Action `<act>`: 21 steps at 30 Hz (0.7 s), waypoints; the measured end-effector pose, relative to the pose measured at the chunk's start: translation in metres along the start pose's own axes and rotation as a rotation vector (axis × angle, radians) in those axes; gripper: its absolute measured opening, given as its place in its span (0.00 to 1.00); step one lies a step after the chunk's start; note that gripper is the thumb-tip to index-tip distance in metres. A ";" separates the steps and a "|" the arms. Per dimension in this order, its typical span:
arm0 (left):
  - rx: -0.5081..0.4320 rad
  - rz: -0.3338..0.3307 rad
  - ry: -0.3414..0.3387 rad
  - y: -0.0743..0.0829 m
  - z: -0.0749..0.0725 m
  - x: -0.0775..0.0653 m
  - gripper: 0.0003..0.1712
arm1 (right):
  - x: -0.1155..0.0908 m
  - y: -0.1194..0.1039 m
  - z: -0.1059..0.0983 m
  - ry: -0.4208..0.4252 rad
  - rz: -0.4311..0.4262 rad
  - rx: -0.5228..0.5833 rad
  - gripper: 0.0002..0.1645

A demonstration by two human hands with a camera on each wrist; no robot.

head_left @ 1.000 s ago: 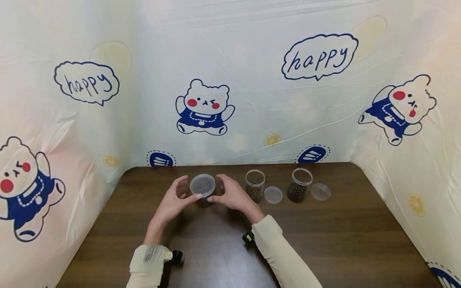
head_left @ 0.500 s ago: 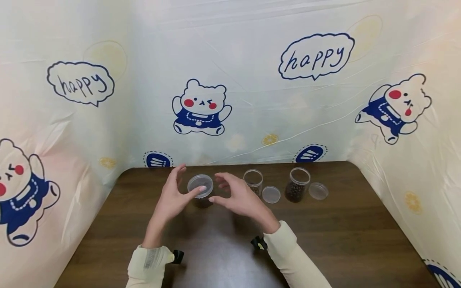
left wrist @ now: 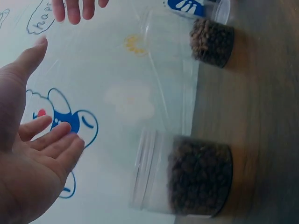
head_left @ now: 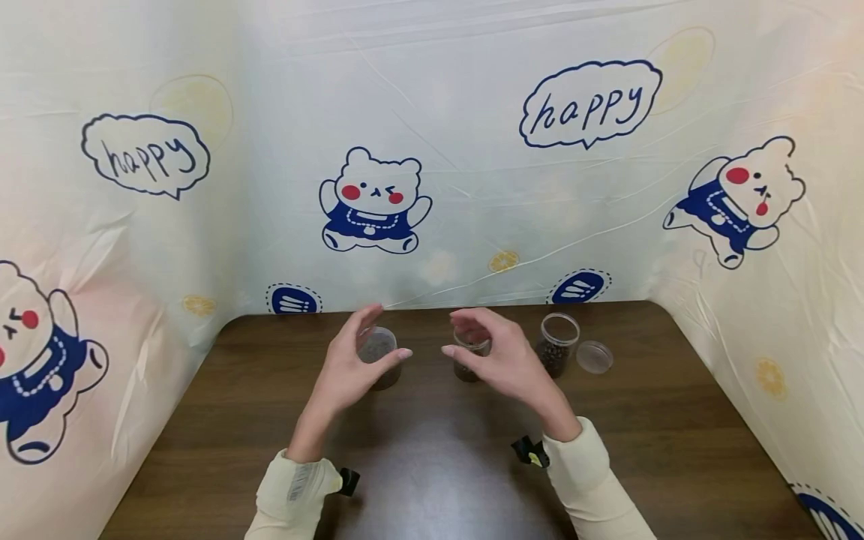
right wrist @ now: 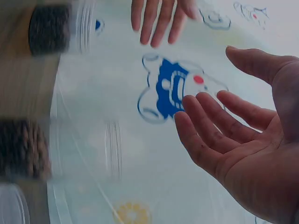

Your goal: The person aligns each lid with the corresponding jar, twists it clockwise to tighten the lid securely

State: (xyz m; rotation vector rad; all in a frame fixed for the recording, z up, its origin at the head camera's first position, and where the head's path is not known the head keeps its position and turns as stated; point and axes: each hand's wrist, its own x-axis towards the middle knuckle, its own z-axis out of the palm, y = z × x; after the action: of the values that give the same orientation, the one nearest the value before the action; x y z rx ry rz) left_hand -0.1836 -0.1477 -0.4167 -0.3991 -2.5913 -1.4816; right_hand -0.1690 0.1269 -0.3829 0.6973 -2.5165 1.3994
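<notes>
A clear jar of dark beans (head_left: 379, 344), its lid on top, stands at the back left of the table, partly behind my left hand (head_left: 349, 369). The left fingers and thumb are spread around it, apart from its wall in the left wrist view. My right hand (head_left: 509, 358), fingers loosely bent and holding nothing, hovers in front of an uncapped middle jar (head_left: 466, 369). This jar holds lighter brown beans, seen at the left of the right wrist view (right wrist: 25, 149). Its loose lid (right wrist: 11, 210) lies beside it, hidden by the right hand in the head view.
An uncapped jar of dark beans (head_left: 555, 356) stands further right, with a clear lid (head_left: 595, 357) flat on the wooden table (head_left: 432, 465) beside it. A printed curtain (head_left: 472, 187) rises right behind the table's back edge.
Both hands have come away from the capped jar. The right hand has moved right to the middle jar; the left has shifted slightly right. The jars stay in place.
</notes>
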 end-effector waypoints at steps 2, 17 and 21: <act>0.001 0.017 -0.013 0.002 0.005 0.002 0.50 | -0.002 0.006 -0.007 0.024 0.002 -0.017 0.28; -0.025 0.065 -0.071 0.001 0.078 0.015 0.50 | -0.009 0.050 -0.024 -0.076 0.194 -0.256 0.48; -0.012 0.041 -0.093 -0.007 0.095 0.018 0.52 | -0.009 0.063 -0.021 -0.149 0.263 -0.274 0.50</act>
State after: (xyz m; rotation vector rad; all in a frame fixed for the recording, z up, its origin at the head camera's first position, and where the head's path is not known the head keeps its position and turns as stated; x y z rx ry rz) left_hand -0.2009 -0.0666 -0.4664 -0.5313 -2.6294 -1.5000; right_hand -0.1930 0.1758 -0.4227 0.4473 -2.9294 1.0716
